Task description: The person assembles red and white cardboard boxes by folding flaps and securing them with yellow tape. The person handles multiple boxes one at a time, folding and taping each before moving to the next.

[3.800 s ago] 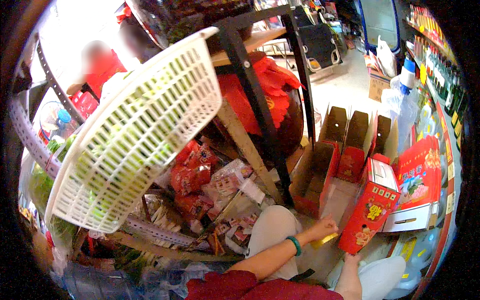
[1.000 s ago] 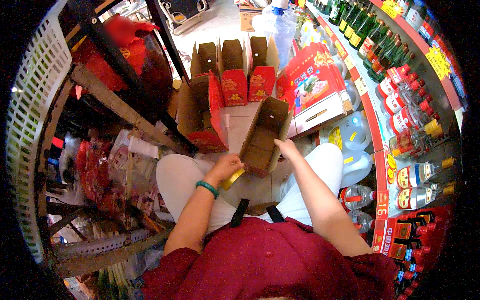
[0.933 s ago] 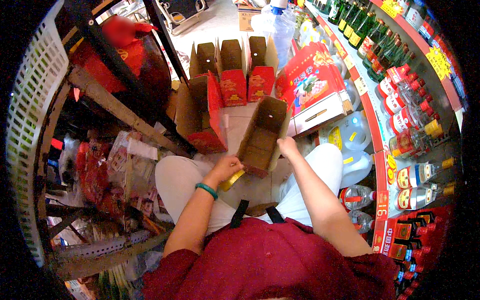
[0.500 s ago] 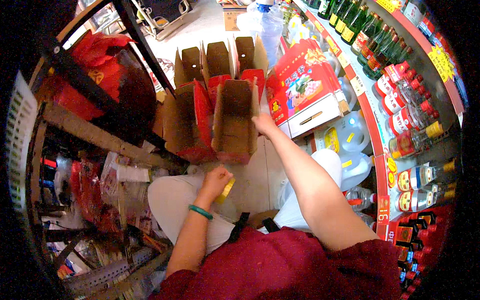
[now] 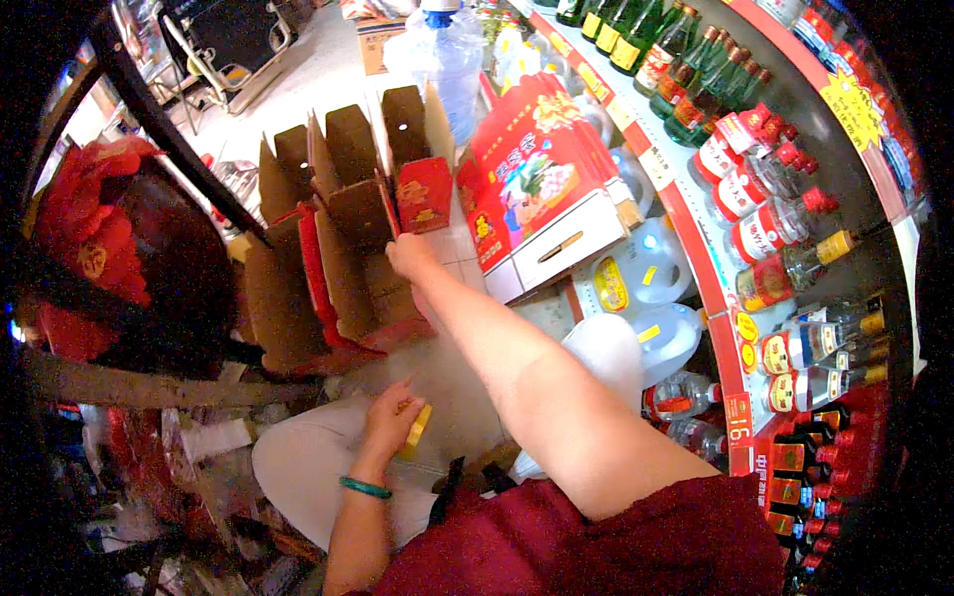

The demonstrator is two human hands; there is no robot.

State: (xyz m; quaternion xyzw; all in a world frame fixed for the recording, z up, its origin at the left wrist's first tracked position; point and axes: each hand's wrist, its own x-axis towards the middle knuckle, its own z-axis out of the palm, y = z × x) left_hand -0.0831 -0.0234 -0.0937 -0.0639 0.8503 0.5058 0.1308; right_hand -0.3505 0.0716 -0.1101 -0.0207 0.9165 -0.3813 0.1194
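Several open red cardboard boxes with bare brown insides stand upright on the floor in front of me. My right hand (image 5: pixel 409 256) is closed on the right wall of the front right box (image 5: pixel 366 260). Against that box's left side stands the front left box (image 5: pixel 281 298). Behind them is a back row with its flaps up, including the rear right box (image 5: pixel 425 189), whose red flap hangs forward. My left hand (image 5: pixel 391 425), a green bangle on its wrist, hovers by my left knee. Its fingers are closed on a small flat yellow object (image 5: pixel 417 431).
Flat red printed cartons (image 5: pixel 537 169) lean at the right, beside clear plastic jugs (image 5: pixel 651 263). A shelf of glass bottles (image 5: pixel 696 109) runs along the right. Left are a dark metal frame (image 5: pixel 159 119) and red bags (image 5: pixel 94 238). A large water bottle (image 5: pixel 442 70) stands behind.
The view has shifted, so the scene slides left. My right hand has pushed the front right box left against its neighbour, uncovering the rear right box's red flap. My left hand still holds the yellow object.
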